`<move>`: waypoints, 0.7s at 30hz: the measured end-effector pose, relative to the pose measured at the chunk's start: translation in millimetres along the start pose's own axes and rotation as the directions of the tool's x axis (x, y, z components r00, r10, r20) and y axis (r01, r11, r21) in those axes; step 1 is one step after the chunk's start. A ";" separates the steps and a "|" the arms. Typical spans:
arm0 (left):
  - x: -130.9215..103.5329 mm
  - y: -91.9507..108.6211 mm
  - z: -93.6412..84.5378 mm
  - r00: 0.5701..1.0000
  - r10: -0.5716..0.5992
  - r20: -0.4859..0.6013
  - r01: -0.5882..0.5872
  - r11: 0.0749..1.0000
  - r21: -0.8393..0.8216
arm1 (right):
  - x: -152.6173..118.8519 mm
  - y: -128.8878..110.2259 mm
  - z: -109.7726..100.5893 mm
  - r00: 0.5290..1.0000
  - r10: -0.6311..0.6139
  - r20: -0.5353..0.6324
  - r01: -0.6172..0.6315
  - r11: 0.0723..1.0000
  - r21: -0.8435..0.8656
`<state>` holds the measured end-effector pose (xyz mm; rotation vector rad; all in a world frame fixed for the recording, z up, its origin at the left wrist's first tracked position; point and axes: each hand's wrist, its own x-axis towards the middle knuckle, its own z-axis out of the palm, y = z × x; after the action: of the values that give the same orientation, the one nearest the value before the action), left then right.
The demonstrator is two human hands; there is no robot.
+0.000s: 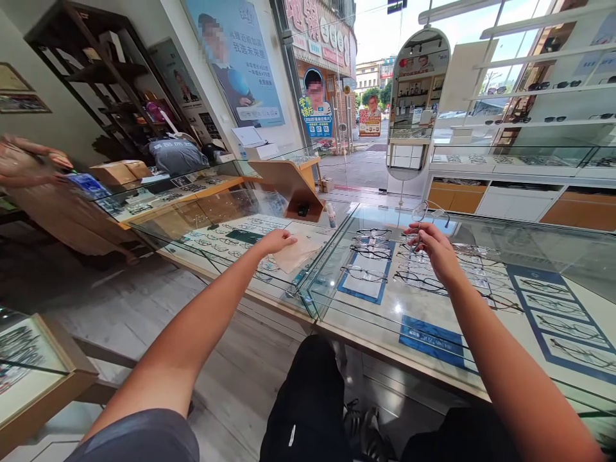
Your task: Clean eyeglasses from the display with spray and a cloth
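Above the right part of the glass counter, my right hand (433,247) pinches a pair of thin-framed glasses (421,212). My left hand (276,242) is closed over the counter's left part, its fingers curled round the edge of a pale cloth (297,252) that spreads to its right. Several pairs of glasses (370,247) lie between the hands, near a blue-edged white card (363,279). More frames (418,280) are below my right hand. A blue printed card (432,340) is close to the counter's front edge.
A glass counter (312,314) runs across in front of me. A wooden-backed stand (289,186) and small bottle (332,215) are behind the cloth. At left are a standing person (38,186) and another bent over (178,154). An oval mirror (418,102) stands beyond.
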<state>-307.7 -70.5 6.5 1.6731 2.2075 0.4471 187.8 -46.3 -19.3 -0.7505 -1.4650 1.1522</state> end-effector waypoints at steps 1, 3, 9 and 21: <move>-6.1 8.4 -7.6 1.000 0.026 -0.002 -0.026 0.998 -0.052 | 0.1 -0.2 0.0 1.000 -0.002 0.000 0.002 1.000 -0.001; -19.7 28.2 -24.4 0.997 0.083 -0.005 -0.083 0.982 -0.172 | 0.1 -0.5 -0.2 1.000 0.003 0.002 -0.003 1.000 0.003; -54.9 104.9 -52.8 0.971 0.239 0.021 -0.227 0.942 -0.247 | 0.7 -1.4 -0.6 1.000 0.000 -0.007 0.000 1.000 0.010; -31.0 233.2 28.9 0.922 0.379 0.077 -0.215 0.669 -0.711 | 2.7 -8.8 -0.4 1.000 -0.028 -0.001 0.028 0.997 0.076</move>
<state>-86.5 -38.5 85.6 1.5351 1.3232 0.9832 188.7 -46.7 -10.2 -0.6759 -1.4190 1.1800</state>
